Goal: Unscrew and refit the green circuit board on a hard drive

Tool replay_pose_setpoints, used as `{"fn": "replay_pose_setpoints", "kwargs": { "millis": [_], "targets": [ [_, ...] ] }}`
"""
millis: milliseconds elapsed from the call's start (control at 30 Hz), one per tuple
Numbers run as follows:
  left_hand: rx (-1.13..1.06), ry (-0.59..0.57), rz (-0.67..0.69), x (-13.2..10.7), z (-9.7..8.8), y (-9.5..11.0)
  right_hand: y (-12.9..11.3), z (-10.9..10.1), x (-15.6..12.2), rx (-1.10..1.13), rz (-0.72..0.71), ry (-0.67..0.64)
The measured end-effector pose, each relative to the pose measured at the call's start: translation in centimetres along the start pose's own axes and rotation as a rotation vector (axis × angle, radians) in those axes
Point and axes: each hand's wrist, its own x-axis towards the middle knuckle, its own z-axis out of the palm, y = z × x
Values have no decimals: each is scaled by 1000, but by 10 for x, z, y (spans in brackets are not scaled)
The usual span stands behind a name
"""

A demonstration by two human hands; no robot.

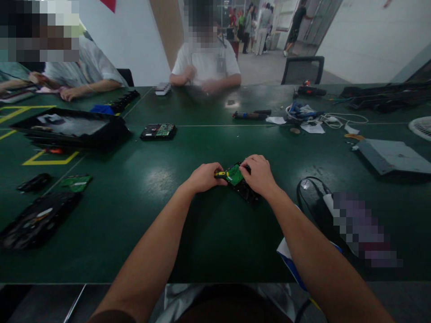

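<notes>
A black hard drive [245, 190] with a green circuit board [235, 175] on top lies on the dark green table [208, 224] in front of me. My left hand [204, 177] is closed round a small screwdriver with a yellow and black handle [220, 174], its tip at the board's left edge. My right hand [257, 175] rests on the drive's far right side, fingers curled over it and pressing it down.
Another drive [158, 131] lies further back. Opened devices [38, 220] and a loose green board [76, 182] sit at the left, a black tray [72, 128] behind them. Cables [311, 114] and a grey case [392, 155] lie at the right. Two people sit across the table.
</notes>
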Motion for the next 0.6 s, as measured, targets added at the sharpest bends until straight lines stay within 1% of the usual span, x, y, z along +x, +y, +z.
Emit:
{"fn": "replay_pose_setpoints", "kwargs": {
  "millis": [133,367,533,600],
  "targets": [
    [-5,0,18,0,-1,-2,0,0,0,5,-12,-7],
    [-118,-3,65,-2,-6,-1,1,-1,0,9,-19,-19],
    [-118,6,85,-3,-6,-1,-1,-2,1,1,-19,-34],
    [-106,3,78,-3,-6,-1,-1,-4,2,-8,5,-34]
  ]
}}
